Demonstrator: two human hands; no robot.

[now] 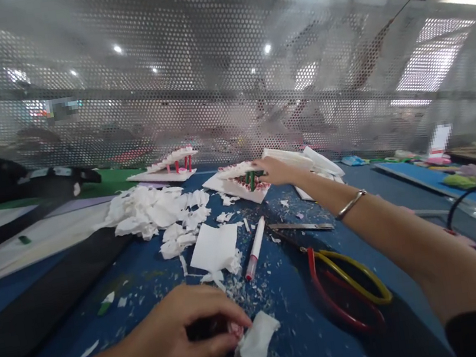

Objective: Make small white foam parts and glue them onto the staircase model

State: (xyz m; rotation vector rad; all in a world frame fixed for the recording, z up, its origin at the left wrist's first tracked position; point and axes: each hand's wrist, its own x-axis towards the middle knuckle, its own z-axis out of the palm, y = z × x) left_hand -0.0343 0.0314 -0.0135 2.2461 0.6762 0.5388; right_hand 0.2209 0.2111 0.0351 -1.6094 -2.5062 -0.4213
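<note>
My left hand [189, 332] rests low on the blue table [301, 336], fingers curled and pinched on a torn piece of white paper [257, 348]; a small dark thing under the fingers is too hidden to name. My right hand [275, 170] is stretched far forward, its fingers closed on a green stick [252, 177] at a white foam model with red posts [238, 181]. A metal bangle [350, 203] is on that wrist.
A pile of torn white paper [153, 212], a white-and-red pen [255, 247], a metal ruler [301, 227] and red-and-yellow scissors [348, 287] lie between my arms. A second foam model [171, 167] stands behind, before a perforated metal screen [224, 85]. Black bars [19, 181] lie left.
</note>
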